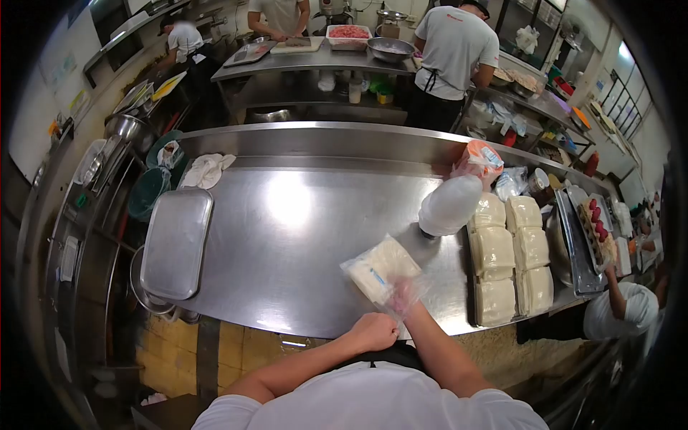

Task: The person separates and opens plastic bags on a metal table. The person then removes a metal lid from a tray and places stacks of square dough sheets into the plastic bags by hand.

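A clear plastic bag (355,266) with a small blue mark lies tilted near the front of the steel table. In it is a square stack of thin cream-coloured sheets (389,259), which look like pastry wrappers. My right hand (405,292) shows blurred through the clear plastic, its fingers closed over the near corner of the stack. Beside it, at the table's front edge, my left hand (376,331) is closed in a fist by the near end of the plastic. What its fingers grip is hidden.
Packed cream stacks (494,251) stand in two rows at right. A plastic-covered container (450,206) and an orange tub (479,159) are behind. A metal tray (177,244) and a white cloth (208,170) lie at left. Several people work around other counters.
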Tool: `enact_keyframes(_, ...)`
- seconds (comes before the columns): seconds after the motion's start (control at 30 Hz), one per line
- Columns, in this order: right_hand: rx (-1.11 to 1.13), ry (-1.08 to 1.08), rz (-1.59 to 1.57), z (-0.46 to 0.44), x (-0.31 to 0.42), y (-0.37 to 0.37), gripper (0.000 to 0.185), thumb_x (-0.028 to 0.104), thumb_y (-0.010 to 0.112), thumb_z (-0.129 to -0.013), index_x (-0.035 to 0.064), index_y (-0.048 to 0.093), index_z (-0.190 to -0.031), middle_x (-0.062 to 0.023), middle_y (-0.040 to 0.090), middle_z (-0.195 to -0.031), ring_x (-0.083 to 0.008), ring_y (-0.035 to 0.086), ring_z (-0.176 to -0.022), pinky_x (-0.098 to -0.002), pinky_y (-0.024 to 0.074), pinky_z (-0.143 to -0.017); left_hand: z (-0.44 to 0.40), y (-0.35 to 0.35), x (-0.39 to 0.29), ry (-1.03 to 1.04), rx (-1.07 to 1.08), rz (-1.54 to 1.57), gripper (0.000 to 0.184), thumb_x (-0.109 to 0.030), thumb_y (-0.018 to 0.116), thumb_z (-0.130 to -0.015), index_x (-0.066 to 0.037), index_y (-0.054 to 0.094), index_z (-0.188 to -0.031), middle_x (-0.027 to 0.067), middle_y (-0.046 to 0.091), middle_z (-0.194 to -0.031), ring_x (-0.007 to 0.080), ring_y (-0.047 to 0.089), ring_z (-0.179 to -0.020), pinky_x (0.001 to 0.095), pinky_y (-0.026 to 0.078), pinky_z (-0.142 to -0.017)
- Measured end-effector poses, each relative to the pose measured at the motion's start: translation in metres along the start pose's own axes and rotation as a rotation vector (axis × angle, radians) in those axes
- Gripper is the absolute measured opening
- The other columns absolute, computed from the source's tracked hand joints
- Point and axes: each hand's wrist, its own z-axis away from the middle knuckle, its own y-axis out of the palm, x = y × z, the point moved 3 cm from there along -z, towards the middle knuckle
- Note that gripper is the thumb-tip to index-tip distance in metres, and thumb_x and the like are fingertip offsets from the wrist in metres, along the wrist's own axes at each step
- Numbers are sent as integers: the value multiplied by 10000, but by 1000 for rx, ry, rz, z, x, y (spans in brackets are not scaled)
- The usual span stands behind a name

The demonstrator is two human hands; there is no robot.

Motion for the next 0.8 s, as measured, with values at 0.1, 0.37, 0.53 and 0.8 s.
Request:
enact_keyframes(0.1,-75,179,-421,66,67,64,211,200,625,-933,46,645,-1077,-107,675,-857,-278,675,-793,-416,575,-684,-10,0,-6,-47,79,-90,221,-249,615,-850,-50,691,-791,173,700,-853,383,673,-857,520,516,-780)
enact_keyframes(0.37,7,162,-446,88,70,55,274,216,616,-933,40,617,-1143,-117,660,-954,-288,659,-890,-449,539,-797,-75,-34,-47,-47,-424,-148,270,-214,684,-805,-79,608,-1026,119,672,-968,401,668,-842,515,520,-763)
enact_keyframes(0.53,54,141,-384,89,68,30,342,217,594,-936,29,579,-1221,-141,642,-1074,-313,644,-993,-485,513,-895,-109,-19,-74,-82,-197,-238,258,-195,683,-808,-70,622,-1026,121,660,-939,381,677,-870,502,519,-781)
enact_keyframes(0.8,237,175,-440,90,86,5,457,218,559,-940,11,519,-1346,-179,613,-1266,-353,619,-1158,-542,471,-1051,-74,-56,-20,-263,-711,133,432,-235,726,-872,-21,629,-1235,205,623,-1267,345,606,-1153,441,470,-1012)
